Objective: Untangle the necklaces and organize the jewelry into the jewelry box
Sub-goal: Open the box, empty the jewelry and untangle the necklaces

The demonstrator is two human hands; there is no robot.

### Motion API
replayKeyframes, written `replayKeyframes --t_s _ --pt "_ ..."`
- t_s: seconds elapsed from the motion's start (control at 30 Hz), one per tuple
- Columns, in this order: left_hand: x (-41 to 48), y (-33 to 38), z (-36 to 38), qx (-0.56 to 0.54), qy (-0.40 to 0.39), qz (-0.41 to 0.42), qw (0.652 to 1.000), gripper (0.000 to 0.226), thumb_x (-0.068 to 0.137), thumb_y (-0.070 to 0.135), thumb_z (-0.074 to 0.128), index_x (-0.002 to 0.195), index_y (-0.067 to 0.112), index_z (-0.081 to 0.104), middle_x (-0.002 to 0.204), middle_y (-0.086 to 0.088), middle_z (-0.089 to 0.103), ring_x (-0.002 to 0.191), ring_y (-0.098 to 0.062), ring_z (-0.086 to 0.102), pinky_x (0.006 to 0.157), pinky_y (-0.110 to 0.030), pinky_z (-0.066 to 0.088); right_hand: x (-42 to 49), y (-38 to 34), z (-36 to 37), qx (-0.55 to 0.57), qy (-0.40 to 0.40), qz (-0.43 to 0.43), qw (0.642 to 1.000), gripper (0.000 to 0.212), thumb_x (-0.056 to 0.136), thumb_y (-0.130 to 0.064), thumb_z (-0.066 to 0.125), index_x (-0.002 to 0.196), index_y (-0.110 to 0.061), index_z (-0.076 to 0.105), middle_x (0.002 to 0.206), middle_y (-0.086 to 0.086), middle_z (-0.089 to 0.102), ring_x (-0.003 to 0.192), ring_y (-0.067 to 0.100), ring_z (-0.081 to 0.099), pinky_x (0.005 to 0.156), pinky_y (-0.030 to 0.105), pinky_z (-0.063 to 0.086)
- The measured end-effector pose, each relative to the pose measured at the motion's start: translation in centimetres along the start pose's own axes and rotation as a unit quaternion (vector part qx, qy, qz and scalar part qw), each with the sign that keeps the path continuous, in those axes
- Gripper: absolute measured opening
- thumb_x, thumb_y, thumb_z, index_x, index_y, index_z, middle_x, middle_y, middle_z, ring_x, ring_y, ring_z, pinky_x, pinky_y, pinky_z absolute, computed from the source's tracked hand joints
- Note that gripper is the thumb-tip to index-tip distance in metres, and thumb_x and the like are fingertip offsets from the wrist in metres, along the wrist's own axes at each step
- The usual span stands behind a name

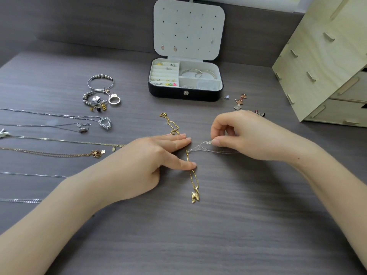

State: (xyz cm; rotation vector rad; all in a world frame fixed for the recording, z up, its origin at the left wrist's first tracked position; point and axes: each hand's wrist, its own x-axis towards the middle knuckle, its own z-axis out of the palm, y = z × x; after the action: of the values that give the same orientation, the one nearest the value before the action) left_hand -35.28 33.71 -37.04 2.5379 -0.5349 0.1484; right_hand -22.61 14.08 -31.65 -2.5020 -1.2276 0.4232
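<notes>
On the grey table (248, 235), near its middle, the gold necklace (192, 175) runs far-to-near under the left hand (151, 161), which presses it with straight fingers. The right hand (248, 135) pinches the silver chain (198, 148), which seemingly crosses it and trails rightward.

A gold link-chain necklace (192, 175) with a dolphin-shaped pendant (195, 197) lies stretched at the middle of the table (218, 235), pendant toward the near edge. A thin silver chain necklace (196, 147) crosses it, one end lifted. The black jewelry box with white lining (184, 95) stands open near the far edge, holding rings (173, 65) and bangles (195, 73).
</notes>
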Motion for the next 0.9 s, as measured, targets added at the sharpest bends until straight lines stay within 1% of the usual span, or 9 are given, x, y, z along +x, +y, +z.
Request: replayKeyframes --t_s 0.07,0.13,0.27,0.43,0.57,0.67,0.73,0.83,0.9 --pt "0.0 0.1 0.0 -0.003 0.002 -0.001 1.0 0.083 0.054 -0.01 0.025 0.114 0.027 0.068 0.138 -0.006 0.048 0.132 -0.008 0.028 0.108 -0.012 0.018 -0.6 -0.5 -0.5 0.012 0.016 -0.012 1.0 0.017 0.085 -0.027 0.065 0.072 -0.031 0.055 0.066 -0.016 0.055 0.066 0.005 0.049 0.059 0.018 0.038" --pt "0.0 0.0 0.0 -0.004 0.003 0.0 1.0 0.083 0.053 -0.009 0.024 0.114 0.027 0.068 0.138 -0.005 0.048 0.133 -0.008 0.025 0.108 -0.011 0.018 -1.4 -1.2 -0.8 0.018 0.003 -0.026 0.999 0.016 0.083 -0.03 0.065 0.07 -0.032 0.056 0.064 -0.019 0.055 0.068 0.007 0.05 0.064 0.02 0.039" --pt "-0.1 -0.1 -0.1 -0.01 -0.003 -0.006 1.0 0.083 0.055 -0.01 0.024 0.114 0.029 0.067 0.14 -0.001 0.046 0.134 -0.005 0.024 0.108 -0.013 0.02 -2.9 -1.7 -0.6 0.009 -0.049 -0.027 0.998 0.014 0.079 -0.037 0.064 0.068 -0.033 0.057 0.07 -0.035 0.053 0.072 -0.002 0.049 0.063 0.013 0.036" --pt "-0.2 -0.3 -0.3 -0.03 -0.015 -0.021 0.999 0.083 0.058 -0.007 0.023 0.115 0.037 0.063 0.142 0.013 0.038 0.135 0.003 0.02 0.108 -0.009 0.018 -3.2 -1.1 0.6 -0.004 -0.072 0.004 0.997 0.019 0.082 -0.033 0.068 0.066 -0.032 0.057 0.059 -0.02 0.054 0.065 -0.009 0.05 0.06 0.01 0.037" --pt "-0.2 -0.2 -0.4 -0.039 -0.022 -0.025 0.999 0.085 0.056 -0.005 0.021 0.115 0.04 0.062 0.142 0.014 0.037 0.136 0.004 0.019 0.108 -0.007 0.016 -3.3 -1.0 0.5 0.023 -0.072 0.009 0.997 0.019 0.083 -0.03 0.067 0.067 -0.03 0.057 0.062 -0.032 0.054 0.062 -0.007 0.05 0.059 0.009 0.037" --pt "-0.2 -0.2 -0.4 -0.034 -0.019 -0.021 0.999 0.084 0.056 -0.006 0.021 0.115 0.034 0.065 0.142 0.009 0.04 0.135 0.002 0.019 0.108 -0.006 0.015 -3.1 -1.1 -0.1 0.061 -0.041 0.002 0.997 0.015 0.083 -0.027 0.067 0.07 -0.027 0.061 0.063 -0.015 0.059 0.06 -0.001 0.05 0.058 0.013 0.038" --pt "-0.2 -0.2 -0.3 -0.029 -0.017 -0.018 0.999 0.083 0.057 -0.007 0.022 0.115 0.032 0.066 0.142 0.008 0.041 0.135 0.002 0.019 0.108 -0.006 0.015 -2.6 -1.2 -0.5 0.083 -0.013 -0.001 0.996 0.013 0.084 -0.026 0.065 0.071 -0.027 0.061 0.066 -0.009 0.06 0.058 -0.001 0.048 0.056 0.013 0.037" --pt "-0.2 -0.1 -0.3 -0.023 -0.017 -0.012 1.0 0.082 0.056 -0.008 0.024 0.115 0.031 0.066 0.142 0.005 0.041 0.135 0.001 0.018 0.108 -0.007 0.016 -1.1 -1.1 -0.5 0.099 0.052 0.011 0.994 0.015 0.085 -0.025 0.064 0.071 -0.028 0.06 0.068 -0.01 0.059 0.057 -0.004 0.049 0.055 0.009 0.037" --pt "-0.3 -0.2 -0.3 -0.008 -0.016 -0.01 1.0 0.082 0.057 -0.008 0.025 0.115 0.033 0.066 0.143 0.004 0.041 0.135 0.0 0.021 0.109 -0.013 0.022 0.2 -0.7 0.0 0.079 0.085 0.026 0.993 0.017 0.086 -0.026 0.063 0.071 -0.029 0.058 0.069 -0.012 0.058 0.06 -0.002 0.05 0.056 0.01 0.037"
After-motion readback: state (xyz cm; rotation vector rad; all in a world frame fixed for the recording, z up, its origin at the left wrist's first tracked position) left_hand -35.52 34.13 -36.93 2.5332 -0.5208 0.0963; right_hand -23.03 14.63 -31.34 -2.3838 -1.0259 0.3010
